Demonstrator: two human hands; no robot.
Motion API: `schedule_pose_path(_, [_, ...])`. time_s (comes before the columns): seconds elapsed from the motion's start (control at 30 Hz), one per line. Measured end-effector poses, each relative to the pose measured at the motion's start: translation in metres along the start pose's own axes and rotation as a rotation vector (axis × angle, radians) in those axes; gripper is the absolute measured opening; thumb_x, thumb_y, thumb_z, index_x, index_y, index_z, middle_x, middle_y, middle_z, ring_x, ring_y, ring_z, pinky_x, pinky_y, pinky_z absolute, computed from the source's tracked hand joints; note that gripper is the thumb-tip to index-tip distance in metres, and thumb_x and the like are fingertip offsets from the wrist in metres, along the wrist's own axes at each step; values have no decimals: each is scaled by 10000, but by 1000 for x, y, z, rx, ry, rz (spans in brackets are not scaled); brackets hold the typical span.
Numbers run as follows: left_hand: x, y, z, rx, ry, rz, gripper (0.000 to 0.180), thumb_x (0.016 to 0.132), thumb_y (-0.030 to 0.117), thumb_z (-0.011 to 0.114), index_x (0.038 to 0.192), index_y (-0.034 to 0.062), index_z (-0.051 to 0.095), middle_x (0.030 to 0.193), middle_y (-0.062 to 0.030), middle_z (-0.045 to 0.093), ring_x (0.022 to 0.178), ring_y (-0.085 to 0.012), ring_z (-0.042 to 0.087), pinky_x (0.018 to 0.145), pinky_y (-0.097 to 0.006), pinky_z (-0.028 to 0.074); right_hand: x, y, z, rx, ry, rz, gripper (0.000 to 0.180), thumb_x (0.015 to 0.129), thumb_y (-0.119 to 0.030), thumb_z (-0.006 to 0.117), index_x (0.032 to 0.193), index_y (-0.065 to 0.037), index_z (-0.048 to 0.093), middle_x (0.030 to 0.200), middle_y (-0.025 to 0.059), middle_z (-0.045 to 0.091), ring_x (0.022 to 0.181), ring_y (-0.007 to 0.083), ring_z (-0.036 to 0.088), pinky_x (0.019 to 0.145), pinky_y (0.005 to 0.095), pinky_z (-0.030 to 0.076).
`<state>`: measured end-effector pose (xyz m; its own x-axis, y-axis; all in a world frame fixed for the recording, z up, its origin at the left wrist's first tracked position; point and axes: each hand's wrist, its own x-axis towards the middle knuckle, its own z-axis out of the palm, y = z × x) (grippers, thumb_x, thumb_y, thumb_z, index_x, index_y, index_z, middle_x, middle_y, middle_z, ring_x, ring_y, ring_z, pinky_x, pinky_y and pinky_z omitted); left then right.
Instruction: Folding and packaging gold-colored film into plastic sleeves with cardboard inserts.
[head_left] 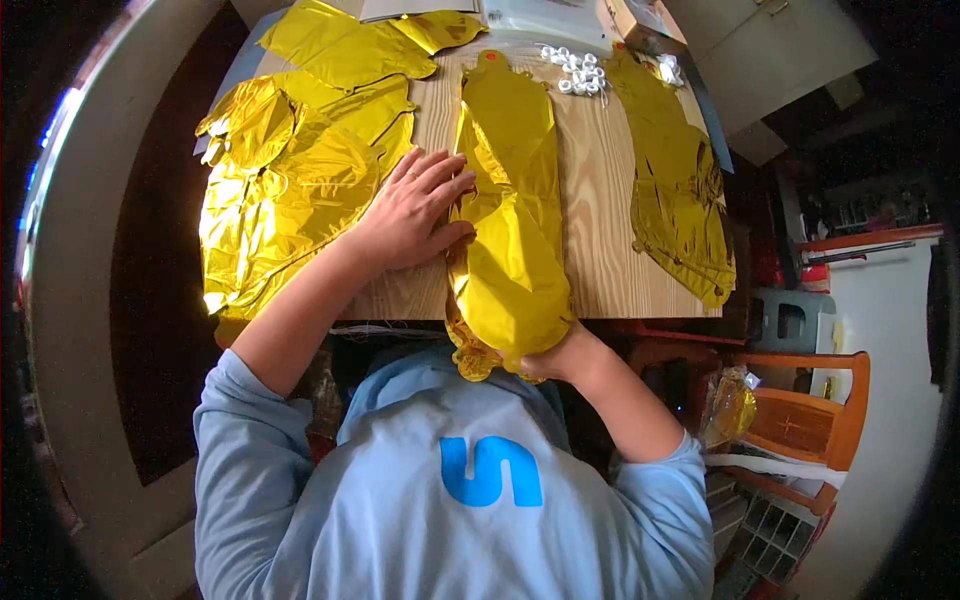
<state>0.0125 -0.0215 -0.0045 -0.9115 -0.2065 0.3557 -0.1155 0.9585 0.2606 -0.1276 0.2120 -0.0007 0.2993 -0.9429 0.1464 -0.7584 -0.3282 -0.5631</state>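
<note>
A long gold foil balloon (510, 210) lies down the middle of the wooden table (595, 200), its near end puffed and hanging over the front edge. My left hand (410, 212) presses flat, fingers spread, on the balloon's left side. My right hand (552, 358) grips the balloon's lower end below the table edge, partly hidden under the foil.
A heap of flat gold foil balloons (290, 170) covers the table's left part. More gold foil (680, 180) lies along the right side. Small white rings (578, 70) sit at the far end. A wooden chair (800, 420) stands at the right.
</note>
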Motion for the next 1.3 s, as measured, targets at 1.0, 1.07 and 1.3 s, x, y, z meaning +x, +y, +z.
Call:
schedule_pose_path(1.0, [-33,17,-19,-167,-164,104,557,919,281,677,1405,53,529,1505,-163,470,1434,-343,405,1191,-565,272,-6,-12,-21,210,369,138,493,850,-315,731,1273,-81,635,1286,155,646,1214,382,577,1107,512,394])
schedule_pose_path(1.07, [-32,17,-19,-164,-163,111,563,915,287,684,1403,51,531,1504,-162,472,1431,-341,409,1191,-564,274,-13,-4,-22,-1,387,69,470,831,-291,741,1228,-54,652,1259,167,655,1183,383,597,1096,516,412])
schedule_pose_path(1.3, [-31,19,-22,-163,-160,102,566,915,303,681,1400,52,533,1498,-162,479,1423,-338,422,1191,-560,281,-11,-4,-65,-67,708,282,157,911,-45,622,1038,-14,709,1044,145,722,995,300,688,977,434,506])
